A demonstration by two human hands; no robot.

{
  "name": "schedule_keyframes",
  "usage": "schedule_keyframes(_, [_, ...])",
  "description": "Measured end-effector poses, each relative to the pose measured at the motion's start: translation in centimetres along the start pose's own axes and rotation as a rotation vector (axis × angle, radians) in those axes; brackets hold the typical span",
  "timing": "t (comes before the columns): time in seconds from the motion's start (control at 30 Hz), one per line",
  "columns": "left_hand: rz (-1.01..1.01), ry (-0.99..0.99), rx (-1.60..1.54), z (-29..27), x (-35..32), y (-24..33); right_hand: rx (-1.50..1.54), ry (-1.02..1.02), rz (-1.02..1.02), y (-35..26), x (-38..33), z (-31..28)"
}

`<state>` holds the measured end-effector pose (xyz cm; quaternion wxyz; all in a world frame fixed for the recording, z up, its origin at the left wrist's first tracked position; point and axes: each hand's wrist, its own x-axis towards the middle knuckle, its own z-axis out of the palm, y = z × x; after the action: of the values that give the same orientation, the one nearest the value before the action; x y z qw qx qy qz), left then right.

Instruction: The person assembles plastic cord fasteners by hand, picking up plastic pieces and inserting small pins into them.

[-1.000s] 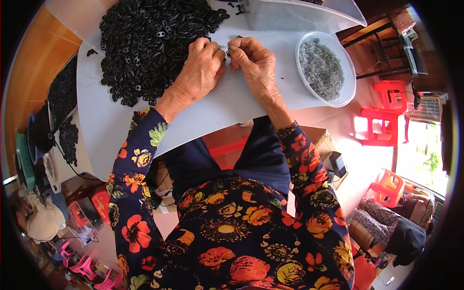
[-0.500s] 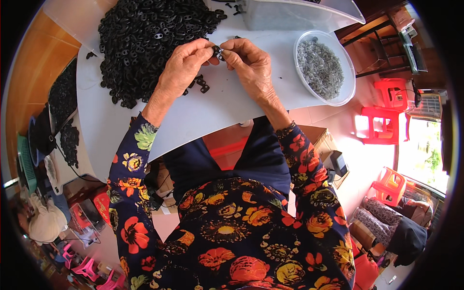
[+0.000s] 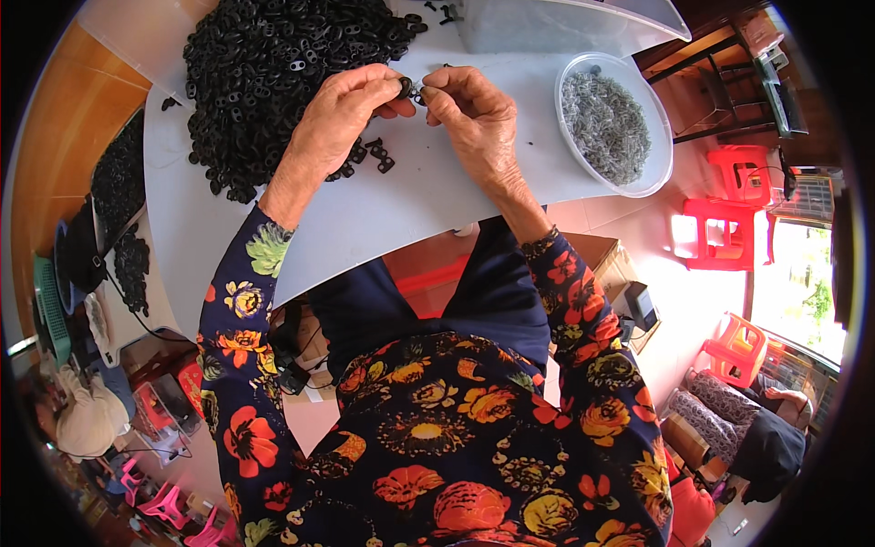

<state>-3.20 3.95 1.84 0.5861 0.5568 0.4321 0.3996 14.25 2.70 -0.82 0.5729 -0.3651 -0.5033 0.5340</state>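
Observation:
Above the table, my left hand (image 3: pixel 335 118) pinches a small black plastic piece (image 3: pixel 406 87) between thumb and fingertips. My right hand (image 3: pixel 476 114) is closed in a pinch right beside it, its thumb and forefinger meeting at a tiny shiny part (image 3: pixel 418 87) too small to name. Another dark bit hangs just under the fingertips. Left of my hands rises a large pile of black two-holed oval pieces (image 3: pixel 264 91). A few loose black pieces (image 3: pixel 383 162) lie near my left wrist.
A round clear tub (image 3: pixel 668 169) of small clear or silvery parts (image 3: pixel 606 128) stands at the right table edge. A translucent bin (image 3: pixel 556 27) sits at the back. Black scraps (image 3: pixel 447 14) lie beside it. Red stools (image 3: pixel 720 232) stand on the floor to the right.
My left hand has shifted slightly left and its forearm has swung outward. My right hand has moved up and right a little, and the fingertips have drawn slightly apart.

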Motion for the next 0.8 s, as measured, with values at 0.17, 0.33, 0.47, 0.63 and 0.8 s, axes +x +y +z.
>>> schedule_keyframes(0.17, [-0.013,0.018,0.023,0.5,0.4,0.2,-0.022,0.009,-0.025,0.1,-0.2,-0.2])
schedule_keyframes(0.33, [-0.001,0.037,0.067,0.9,0.8,0.4,-0.041,0.017,-0.029,0.0,-0.2,-0.2])
schedule_keyframes(0.47, [0.052,0.007,0.211,0.9,1.1,0.5,-0.017,0.014,-0.023,0.0,-0.1,-0.1])
schedule_keyframes(0.63, [0.100,-0.012,0.397,1.3,0.9,1.9,-0.012,0.034,-0.038,0.1,0.0,-0.2])
schedule_keyframes(0.8, [0.123,0.036,0.320,2.3,0.3,1.6,0.011,0.081,-0.048,-0.1,0.1,-0.3])
